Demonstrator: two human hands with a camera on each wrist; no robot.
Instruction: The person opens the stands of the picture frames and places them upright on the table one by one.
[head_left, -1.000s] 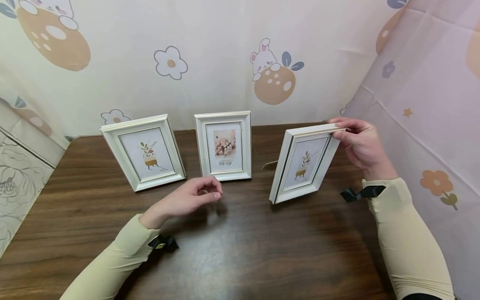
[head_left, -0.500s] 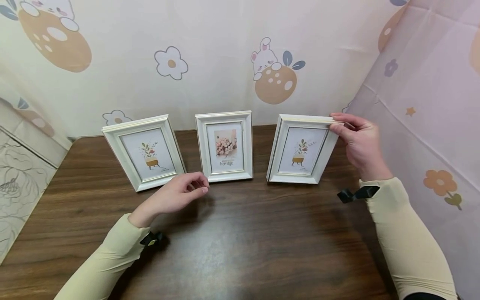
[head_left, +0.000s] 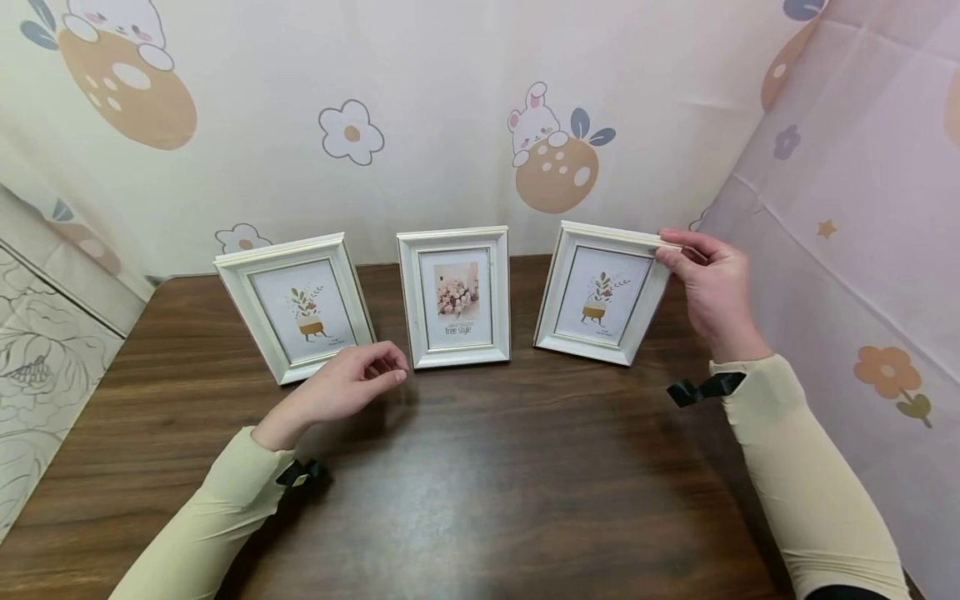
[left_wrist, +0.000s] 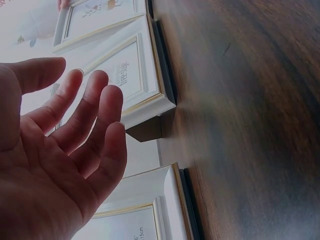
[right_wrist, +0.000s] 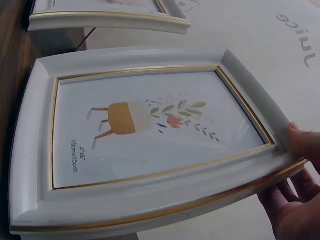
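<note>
Three white picture frames with thin gold lines stand in a row on the brown table. My right hand (head_left: 716, 287) pinches the upper right corner of the right picture frame (head_left: 547, 325), thumb in front and fingers behind, which shows a plant in a yellow pot. Flowers and the words "free style" appear in the middle picture frame (head_left: 454, 358). The left picture frame (head_left: 247, 287) bears another potted plant, its lower edge partly covered by my left hand (head_left: 341, 387). That hand hovers with loosely bent fingers and holds nothing; in the left wrist view its fingers (left_wrist: 107, 107) are apart from the frames.
The dark wood table (head_left: 480, 492) stretches toward me in front of the frames. Behind it hangs a pale patterned cloth (head_left: 435, 83), and another cloth (head_left: 847, 250) borders the right side. Black camera straps sit on both wrists.
The right picture frame has turned to face more forward and moved back in line with the others, still in my right hand. My left hand has drawn back to the left.
</note>
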